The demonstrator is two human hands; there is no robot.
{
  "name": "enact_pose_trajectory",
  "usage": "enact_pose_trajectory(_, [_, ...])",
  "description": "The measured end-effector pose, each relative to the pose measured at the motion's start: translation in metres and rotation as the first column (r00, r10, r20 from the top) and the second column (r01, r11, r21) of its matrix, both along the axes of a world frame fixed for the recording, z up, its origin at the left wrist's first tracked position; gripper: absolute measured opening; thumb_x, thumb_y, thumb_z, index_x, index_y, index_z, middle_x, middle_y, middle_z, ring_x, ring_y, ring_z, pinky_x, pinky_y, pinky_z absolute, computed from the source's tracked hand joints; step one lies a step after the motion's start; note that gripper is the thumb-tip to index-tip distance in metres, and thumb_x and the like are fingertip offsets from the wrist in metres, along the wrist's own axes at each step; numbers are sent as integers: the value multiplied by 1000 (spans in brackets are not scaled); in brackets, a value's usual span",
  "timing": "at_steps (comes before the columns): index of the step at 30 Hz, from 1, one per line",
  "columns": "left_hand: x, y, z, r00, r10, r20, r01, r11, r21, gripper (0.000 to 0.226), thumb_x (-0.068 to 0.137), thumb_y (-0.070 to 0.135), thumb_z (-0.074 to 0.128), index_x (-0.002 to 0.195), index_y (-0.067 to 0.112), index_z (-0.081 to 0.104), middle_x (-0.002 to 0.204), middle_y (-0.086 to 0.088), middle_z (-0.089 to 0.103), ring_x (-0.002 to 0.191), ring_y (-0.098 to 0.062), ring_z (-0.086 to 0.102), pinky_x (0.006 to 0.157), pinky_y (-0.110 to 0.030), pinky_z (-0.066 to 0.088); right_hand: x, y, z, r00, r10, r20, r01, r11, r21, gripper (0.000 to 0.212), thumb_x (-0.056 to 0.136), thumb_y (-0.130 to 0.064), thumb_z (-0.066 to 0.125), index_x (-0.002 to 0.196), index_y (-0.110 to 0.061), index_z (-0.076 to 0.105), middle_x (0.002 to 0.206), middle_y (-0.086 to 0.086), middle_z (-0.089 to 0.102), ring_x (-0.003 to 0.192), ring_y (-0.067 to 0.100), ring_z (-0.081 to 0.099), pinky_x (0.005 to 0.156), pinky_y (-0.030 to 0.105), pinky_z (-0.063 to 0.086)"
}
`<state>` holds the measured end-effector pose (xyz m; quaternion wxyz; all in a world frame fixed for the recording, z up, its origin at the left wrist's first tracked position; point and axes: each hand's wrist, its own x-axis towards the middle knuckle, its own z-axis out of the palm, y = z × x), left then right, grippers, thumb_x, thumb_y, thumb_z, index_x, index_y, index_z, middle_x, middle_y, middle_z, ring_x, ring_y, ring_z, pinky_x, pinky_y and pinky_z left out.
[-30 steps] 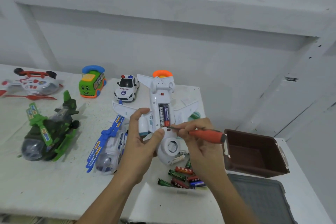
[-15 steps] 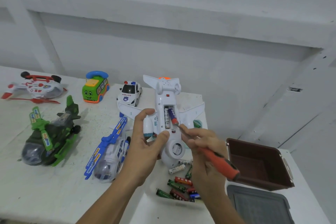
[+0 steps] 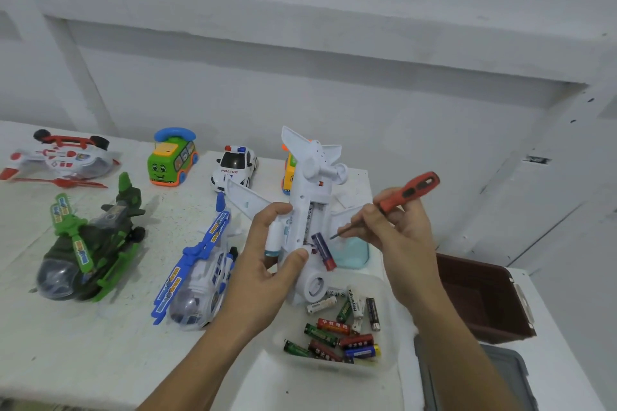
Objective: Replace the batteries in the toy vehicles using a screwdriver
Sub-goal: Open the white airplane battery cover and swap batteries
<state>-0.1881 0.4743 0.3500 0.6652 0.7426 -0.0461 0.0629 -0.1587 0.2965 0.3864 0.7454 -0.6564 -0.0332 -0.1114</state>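
My left hand grips a white toy airplane upside down and tilted above the table, its battery bay open. A purple and red battery sticks out of the bay's lower end, over the clear tray that holds several loose batteries. My right hand holds a screwdriver with an orange handle; its metal tip points left, close to the loose battery.
On the white table lie a blue and white helicopter, a green helicopter, a red and white helicopter, a green bus and a police car. A brown bin and a grey lid sit on the right.
The screwdriver has pried a purple battery up and out of the bay, and it now hangs at the bay's lower end. My right hand swung the orange handle upward. The plane tilted.
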Motion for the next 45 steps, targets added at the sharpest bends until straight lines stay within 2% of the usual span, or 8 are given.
enact_pose_trajectory(8, [-5, 2, -2, 999, -22, 24, 22, 1000, -12, 52, 90, 10, 65, 113, 53, 47, 118, 17, 63, 86, -20, 71, 73, -39, 60, 1, 6, 3, 999, -11, 33, 10, 1000, 11, 16, 92, 3, 59, 94, -8, 49, 92, 38, 58, 75, 35, 71, 71, 31, 58])
enact_pose_trajectory(14, [-9, 0, -2, 998, -53, -43, 45, 987, -154, 53, 91, 5, 65, 118, 48, 47, 99, -4, 73, 79, -43, 68, 74, -58, 55, -9, 18, -6, 947, 34, 320, -6, 996, -88, 32, 86, -1, 68, 86, -32, 62, 89, 17, 68, 91, 33, 69, 85, 42, 56])
enact_pose_trajectory(19, [-14, -7, 1, 996, -69, -63, 55, 977, -206, 54, 90, 2, 62, 115, 49, 48, 99, -1, 74, 86, -43, 67, 76, -51, 57, -13, 23, -17, 912, 54, 408, 105, 928, -357, 9, 90, -8, 66, 94, -16, 66, 96, -23, 65, 90, 4, 65, 80, 20, 53])
enact_pose_trajectory(24, [-16, -6, 4, 996, -66, -62, 50, 973, -224, 55, 91, 1, 62, 114, 49, 48, 99, 0, 73, 86, -45, 67, 77, -54, 57, -16, 24, -22, 827, 155, 541, 142, 873, -466, 18, 86, -10, 58, 100, -21, 58, 103, 7, 67, 99, 20, 65, 88, 31, 55])
enact_pose_trajectory(32, [-17, -7, 5, 997, -54, -57, 41, 977, -207, 54, 90, 3, 63, 117, 48, 48, 103, -1, 73, 89, -42, 68, 78, -55, 57, -14, 25, -6, 908, 39, 417, 87, 956, -279, 37, 90, -1, 65, 92, -38, 63, 92, -14, 67, 89, 14, 67, 78, 28, 56])
enact_pose_trajectory(38, [-16, -4, 2, 998, -49, -50, 40, 987, -155, 55, 91, 7, 65, 123, 47, 45, 111, 1, 71, 89, -35, 70, 79, -50, 59, -14, 23, 4, 945, 50, 324, 105, 891, -442, 39, 95, -16, 61, 88, -53, 52, 82, -4, 72, 80, 10, 70, 71, 27, 55])
enact_pose_trajectory(42, [-15, -4, 4, 997, -59, -53, 48, 981, -187, 54, 91, 4, 62, 121, 46, 46, 108, 2, 71, 88, -35, 71, 80, -49, 59, -15, 23, 10, 970, 16, 241, 18, 990, -141, 28, 93, -4, 60, 88, -32, 56, 81, 0, 73, 87, 24, 73, 85, 43, 59])
enact_pose_trajectory(45, [-14, -6, 5, 997, -60, -49, 48, 973, -225, 54, 91, 3, 62, 120, 46, 47, 109, 0, 72, 89, -32, 72, 80, -49, 59, -16, 25, 11, 953, -27, 301, 62, 992, -107, 33, 90, -11, 64, 83, -43, 63, 83, -1, 71, 89, 31, 71, 84, 44, 58])
